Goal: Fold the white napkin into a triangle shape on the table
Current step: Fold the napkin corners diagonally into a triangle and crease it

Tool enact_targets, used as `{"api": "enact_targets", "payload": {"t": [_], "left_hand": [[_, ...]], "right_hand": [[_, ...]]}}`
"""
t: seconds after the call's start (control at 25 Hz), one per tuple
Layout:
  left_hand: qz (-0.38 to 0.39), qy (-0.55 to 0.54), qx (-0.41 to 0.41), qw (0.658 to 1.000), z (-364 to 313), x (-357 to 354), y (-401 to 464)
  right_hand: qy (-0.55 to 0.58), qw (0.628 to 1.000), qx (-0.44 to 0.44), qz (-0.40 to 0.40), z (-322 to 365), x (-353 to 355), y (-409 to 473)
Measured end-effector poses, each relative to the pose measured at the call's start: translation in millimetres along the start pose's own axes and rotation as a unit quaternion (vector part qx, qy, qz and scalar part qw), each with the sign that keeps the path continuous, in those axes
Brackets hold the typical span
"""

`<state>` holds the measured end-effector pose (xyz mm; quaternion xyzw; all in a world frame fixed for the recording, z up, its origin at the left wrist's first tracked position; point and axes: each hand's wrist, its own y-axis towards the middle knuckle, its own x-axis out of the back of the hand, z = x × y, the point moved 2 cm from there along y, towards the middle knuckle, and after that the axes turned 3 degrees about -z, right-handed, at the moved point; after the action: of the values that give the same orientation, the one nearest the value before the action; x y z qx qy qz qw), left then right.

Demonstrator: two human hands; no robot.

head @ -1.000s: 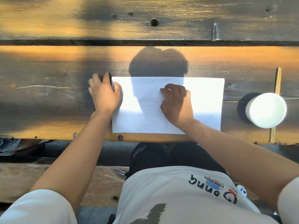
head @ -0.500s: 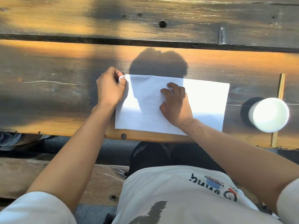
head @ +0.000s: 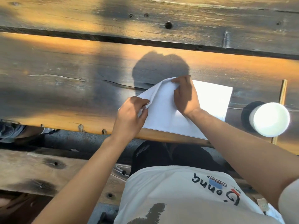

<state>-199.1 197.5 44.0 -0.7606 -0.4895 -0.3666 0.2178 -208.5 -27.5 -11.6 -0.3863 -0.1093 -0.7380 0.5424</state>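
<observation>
The white napkin (head: 163, 113) lies on the wooden table (head: 64, 88) near its front edge, with its left part lifted and turned over toward the right. My left hand (head: 131, 117) pinches the napkin's raised left corner. My right hand (head: 185, 96) grips the napkin's upper edge near the middle, fingers curled over the fold. The napkin's right part still lies flat in sunlight.
A white cup (head: 269, 119) stands on a dark coaster to the right of the napkin, beside a thin wooden stick (head: 282, 94). The table's front edge runs just below the napkin; a bench plank (head: 40, 172) and my lap lie beneath.
My left hand has lifted the napkin's left corner and carried it rightward over the sheet. My right hand moved from pressing the middle up to the top edge. The camera view shifted left.
</observation>
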Motion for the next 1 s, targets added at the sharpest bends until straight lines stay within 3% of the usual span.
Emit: {"api": "enact_targets", "payload": {"t": [0.12,0.44,0.8,1.0], "left_hand": [[-0.007,0.007,-0.03,1.0,-5,-20,-26],[-0.029,0.064,-0.082,0.994,-5,-48,-50],[0.043,0.064,-0.17,0.982,10,-68,-57],[0.023,0.097,-0.132,0.986,11,-70,-55]], "right_hand": [[0.044,0.998,-0.038,-0.034,-7,7,10],[-0.013,1.0,0.024,-0.005,-31,13,44],[0.034,0.997,-0.068,0.006,-23,19,59],[0.053,0.994,-0.091,0.01,-20,20,61]]}}
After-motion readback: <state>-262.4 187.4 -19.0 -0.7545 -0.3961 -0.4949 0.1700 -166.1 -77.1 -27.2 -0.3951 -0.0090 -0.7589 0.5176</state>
